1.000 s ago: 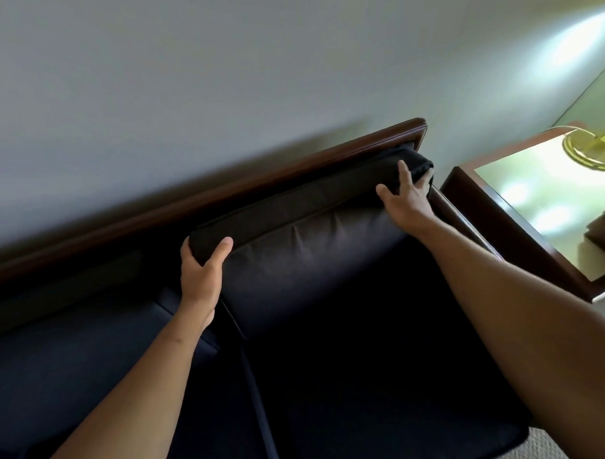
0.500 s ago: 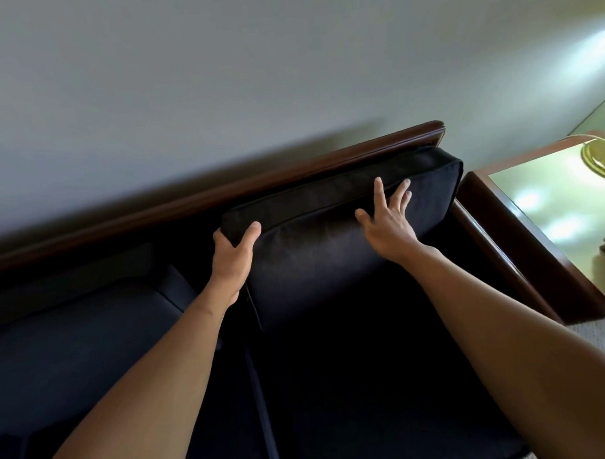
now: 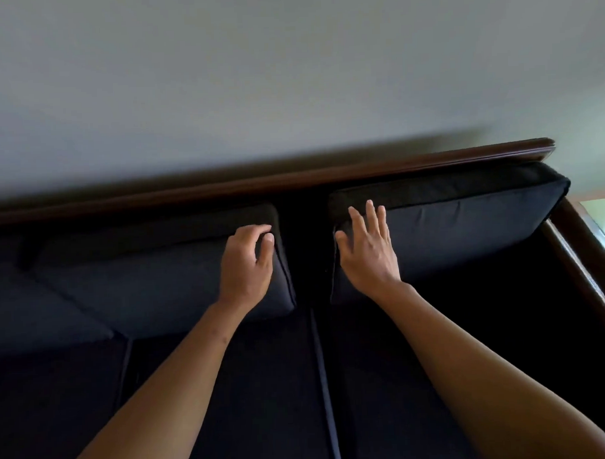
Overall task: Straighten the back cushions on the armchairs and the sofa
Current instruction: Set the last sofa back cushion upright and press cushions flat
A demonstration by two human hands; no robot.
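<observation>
Against a plain grey wall, dark wood-framed sofa (image 3: 429, 159): my flat, spread right hand (image 3: 367, 251) presses the upright dark navy end cushion (image 3: 465, 223); my loosely curled, empty left hand (image 3: 245, 262) reaches the sagging neighbouring navy cushion (image 3: 158, 275), seemingly unstraightened.

No readable text, label, brand, number or sign appears anywhere in view. The dark cushions (image 3: 465, 223), the wooden frame (image 3: 429, 163) and the wall (image 3: 289, 75) carry no lettering or markings.

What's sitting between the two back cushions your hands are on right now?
Nothing: the head view shows only a dark, empty gap between the left back cushion and the right back cushion, just below the wooden back rail.
</observation>
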